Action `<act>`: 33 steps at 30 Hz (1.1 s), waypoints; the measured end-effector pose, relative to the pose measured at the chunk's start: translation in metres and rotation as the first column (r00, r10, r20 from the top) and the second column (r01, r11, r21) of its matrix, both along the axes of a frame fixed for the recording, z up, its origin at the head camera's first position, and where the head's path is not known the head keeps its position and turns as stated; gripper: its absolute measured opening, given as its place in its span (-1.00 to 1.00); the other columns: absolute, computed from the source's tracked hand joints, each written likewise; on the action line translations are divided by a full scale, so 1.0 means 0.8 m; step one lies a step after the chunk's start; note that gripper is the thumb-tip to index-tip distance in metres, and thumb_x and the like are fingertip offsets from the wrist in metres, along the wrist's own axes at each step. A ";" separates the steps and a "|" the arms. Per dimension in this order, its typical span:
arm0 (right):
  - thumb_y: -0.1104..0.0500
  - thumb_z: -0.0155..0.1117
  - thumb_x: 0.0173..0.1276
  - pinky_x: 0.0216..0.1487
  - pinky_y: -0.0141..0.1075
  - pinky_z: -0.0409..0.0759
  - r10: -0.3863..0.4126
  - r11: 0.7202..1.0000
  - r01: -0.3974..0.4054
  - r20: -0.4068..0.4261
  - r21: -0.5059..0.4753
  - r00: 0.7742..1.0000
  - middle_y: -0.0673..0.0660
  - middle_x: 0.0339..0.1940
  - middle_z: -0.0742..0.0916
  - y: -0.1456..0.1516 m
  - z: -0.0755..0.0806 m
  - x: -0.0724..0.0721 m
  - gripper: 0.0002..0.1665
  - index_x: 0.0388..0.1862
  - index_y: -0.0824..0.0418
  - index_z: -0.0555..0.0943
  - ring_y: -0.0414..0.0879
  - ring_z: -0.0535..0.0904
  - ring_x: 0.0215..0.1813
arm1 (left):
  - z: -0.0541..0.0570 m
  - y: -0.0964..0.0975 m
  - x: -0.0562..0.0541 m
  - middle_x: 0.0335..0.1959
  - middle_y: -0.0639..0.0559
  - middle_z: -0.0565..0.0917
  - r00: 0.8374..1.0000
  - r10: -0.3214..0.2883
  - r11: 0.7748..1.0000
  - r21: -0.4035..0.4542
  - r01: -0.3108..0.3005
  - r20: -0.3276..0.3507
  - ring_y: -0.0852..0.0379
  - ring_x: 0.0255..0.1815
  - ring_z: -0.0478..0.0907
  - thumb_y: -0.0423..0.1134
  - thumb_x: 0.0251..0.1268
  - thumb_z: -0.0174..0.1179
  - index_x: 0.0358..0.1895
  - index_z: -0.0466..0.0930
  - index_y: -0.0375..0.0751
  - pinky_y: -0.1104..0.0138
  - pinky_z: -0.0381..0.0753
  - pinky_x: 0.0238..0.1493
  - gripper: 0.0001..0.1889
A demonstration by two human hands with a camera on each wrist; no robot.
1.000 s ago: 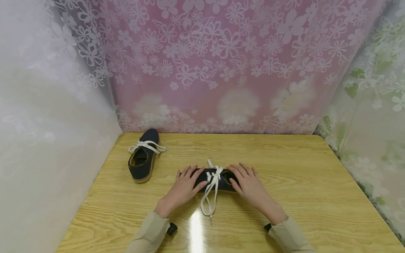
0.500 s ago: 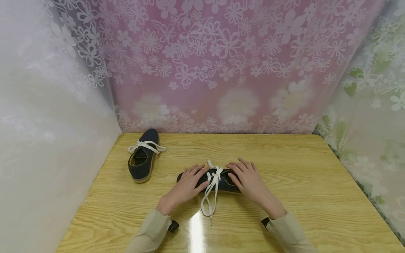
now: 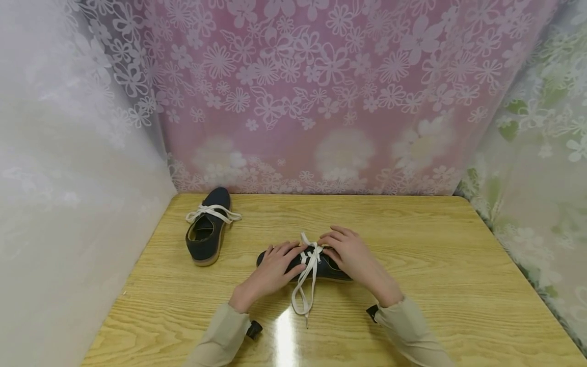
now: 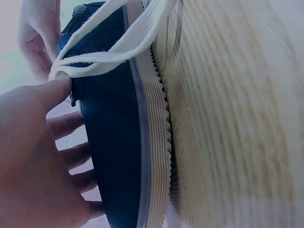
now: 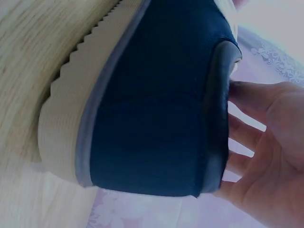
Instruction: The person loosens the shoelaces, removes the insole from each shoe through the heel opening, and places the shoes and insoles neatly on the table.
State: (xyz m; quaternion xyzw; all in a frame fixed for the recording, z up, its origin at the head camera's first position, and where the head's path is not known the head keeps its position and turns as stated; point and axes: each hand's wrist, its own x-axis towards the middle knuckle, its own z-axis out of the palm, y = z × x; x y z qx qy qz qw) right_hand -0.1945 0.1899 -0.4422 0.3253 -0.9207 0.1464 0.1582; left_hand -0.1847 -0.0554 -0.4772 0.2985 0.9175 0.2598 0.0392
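A low dark-blue fabric shoe with a pale ribbed sole lay at the frame's lower centre, its long axis left to right, toe leftward. The left hand spread over the toe half. The right hand, nearer the knotted flat white lace, bent in from the heel side; any pinch was unclear.

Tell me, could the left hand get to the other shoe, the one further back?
Probably yes: only bare table shows between the left hand and the far shoe. It would just have to leave the near shoe it touches.
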 end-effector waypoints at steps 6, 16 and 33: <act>0.21 0.46 0.33 0.24 0.13 0.53 -0.006 0.998 0.005 -0.025 -0.059 1.000 0.09 -0.15 0.80 -0.001 -0.004 -0.005 -0.88 -0.16 0.12 0.75 0.17 0.65 0.13 | 0.000 -0.001 0.000 0.55 -0.11 0.29 1.000 0.012 1.000 0.003 -0.012 0.006 -0.21 0.58 0.14 0.11 0.61 -0.02 0.58 0.24 0.06 -0.31 0.02 0.49 -0.41; 0.22 0.52 0.26 0.09 0.12 0.57 -0.031 0.987 0.006 -0.155 -0.163 0.987 0.02 -0.26 0.79 0.004 -0.008 -0.012 -0.87 -0.23 0.07 0.75 0.08 0.67 -0.06 | 0.000 -0.001 -0.002 0.54 -0.12 0.29 1.000 0.004 1.000 0.015 -0.004 0.016 -0.20 0.57 0.15 0.10 0.61 -0.03 0.57 0.27 0.03 -0.30 0.02 0.49 -0.43; 0.25 0.38 0.40 0.16 -0.05 0.60 0.174 0.972 -0.190 -0.116 -0.142 0.978 0.06 0.02 0.72 -0.011 -0.003 -0.002 -0.78 0.01 0.11 0.69 0.03 0.61 0.13 | -0.002 0.000 0.000 0.54 -0.10 0.29 1.000 0.009 1.000 0.007 -0.009 0.000 -0.17 0.57 0.16 0.09 0.62 -0.04 0.54 0.30 0.03 -0.30 0.02 0.48 -0.45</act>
